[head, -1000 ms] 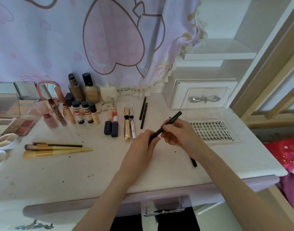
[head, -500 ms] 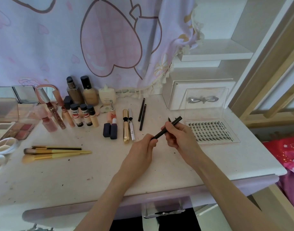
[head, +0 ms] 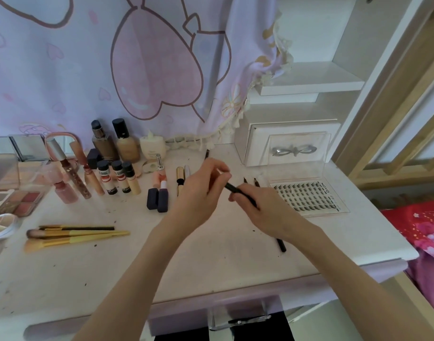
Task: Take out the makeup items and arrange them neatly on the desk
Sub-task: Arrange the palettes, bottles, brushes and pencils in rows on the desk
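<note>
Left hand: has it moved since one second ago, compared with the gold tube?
Yes. The left hand has moved away from the person and leftward: it now overlaps the lower end of the gold tube, which earlier lay clear of it.

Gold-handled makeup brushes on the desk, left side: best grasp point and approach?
Pinch the makeup brushes mid-handle, coming straight down from above. They lie flat on the desk, bristles left, thin handles pointing right; bare desk in front of them leaves fingers room.
</note>
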A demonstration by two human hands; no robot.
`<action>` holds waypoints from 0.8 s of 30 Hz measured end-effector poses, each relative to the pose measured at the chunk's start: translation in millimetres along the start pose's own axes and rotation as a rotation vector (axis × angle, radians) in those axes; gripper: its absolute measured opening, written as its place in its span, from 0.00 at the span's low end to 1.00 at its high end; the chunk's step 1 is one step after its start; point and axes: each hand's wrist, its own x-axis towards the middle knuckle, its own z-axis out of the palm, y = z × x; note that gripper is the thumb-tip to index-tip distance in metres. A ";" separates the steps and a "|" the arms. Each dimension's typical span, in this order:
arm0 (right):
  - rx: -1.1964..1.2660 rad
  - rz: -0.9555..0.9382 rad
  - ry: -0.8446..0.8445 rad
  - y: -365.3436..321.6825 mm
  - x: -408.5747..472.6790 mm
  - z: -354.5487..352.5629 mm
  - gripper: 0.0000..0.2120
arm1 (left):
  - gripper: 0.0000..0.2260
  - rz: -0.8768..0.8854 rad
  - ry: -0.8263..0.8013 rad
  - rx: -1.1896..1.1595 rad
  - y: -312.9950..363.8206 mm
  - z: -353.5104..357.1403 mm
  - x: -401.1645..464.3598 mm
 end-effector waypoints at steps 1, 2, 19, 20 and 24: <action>-0.021 -0.017 0.008 0.1 -0.5 0.6 0.10 | 0.03 -0.016 0.004 0.039 -0.8 0.6 -0.7; -0.034 -0.027 0.014 0.5 -1.1 1.7 0.09 | 0.05 -0.034 0.003 0.074 -1.3 1.0 -2.2; 0.149 0.336 -0.092 28.9 5.3 -36.9 0.09 | 0.04 -0.405 0.151 -0.019 -25.4 1.5 19.0; 0.197 0.380 -0.053 28.7 8.6 -34.5 0.11 | 0.04 -0.430 0.173 -0.026 -24.4 11.2 12.6; 0.218 0.507 0.010 26.2 31.6 -22.1 0.18 | 0.07 -0.436 0.179 0.060 -19.4 53.2 -7.8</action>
